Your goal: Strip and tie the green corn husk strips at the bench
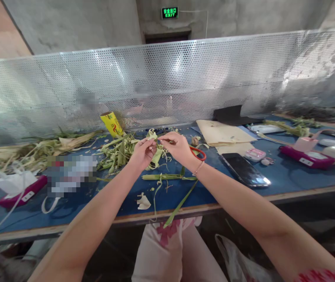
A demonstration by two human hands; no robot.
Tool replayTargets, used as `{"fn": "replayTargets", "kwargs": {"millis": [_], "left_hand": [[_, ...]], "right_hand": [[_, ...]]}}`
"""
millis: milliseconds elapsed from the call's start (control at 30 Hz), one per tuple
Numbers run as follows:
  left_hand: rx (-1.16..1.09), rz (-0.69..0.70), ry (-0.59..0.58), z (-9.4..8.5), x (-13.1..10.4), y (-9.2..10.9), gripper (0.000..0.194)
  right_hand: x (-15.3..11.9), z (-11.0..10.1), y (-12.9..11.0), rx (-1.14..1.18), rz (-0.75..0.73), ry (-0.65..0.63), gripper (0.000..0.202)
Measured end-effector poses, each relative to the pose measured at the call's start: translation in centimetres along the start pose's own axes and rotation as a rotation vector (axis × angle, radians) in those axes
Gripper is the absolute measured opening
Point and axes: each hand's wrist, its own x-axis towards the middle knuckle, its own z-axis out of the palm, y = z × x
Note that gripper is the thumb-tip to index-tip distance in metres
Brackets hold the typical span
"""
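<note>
Near the middle of the blue table [96,211], my left hand [144,152] pinches a pale green piece of plant [152,135] between thumb and fingers. My right hand [176,145] is closed close beside it, its fingertips at the right side of the same piece; whatever lies between them is too small to tell. A red band and a thin bracelet are on my right wrist. A heap of green plant scraps [117,154] lies left of and behind my left hand. Green stalks [167,177] and a pale scrap [143,202] lie in front of my hands.
A yellow can-like container [112,124] leans near the perforated metal screen [173,74]. On the right are brown paper [223,133], a phone [245,169], a pink case [255,154] and a magenta power strip [308,157]. Another strip [23,194] with cables and dry leaves [64,143] is left.
</note>
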Motion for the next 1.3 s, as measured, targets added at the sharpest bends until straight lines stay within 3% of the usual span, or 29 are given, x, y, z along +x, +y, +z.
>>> {"fn": "replayTargets", "kwargs": {"millis": [367, 667, 933, 1300], "left_hand": [[0.007, -0.028, -0.026, -0.3, 0.0, -0.3, 0.013], [0.088, -0.043, 0.002, 0.5, -0.1, -0.4, 0.013], [0.120, -0.002, 0.085, 0.6, 0.1, -0.8, 0.013], [0.217, 0.105, 0.091, 0.6, -0.2, -1.1, 0.014]], "right_hand": [[0.4, 0.4, 0.2, 0.073, 0.176, -0.008, 0.011], [0.2, 0.3, 0.1, -0.098, 0.053, 0.049, 0.006], [0.3, 0.4, 0.3, -0.048, 0.092, 0.023, 0.006], [0.1, 0.6, 0.5, -0.050, 0.011, 0.001, 0.004]]}}
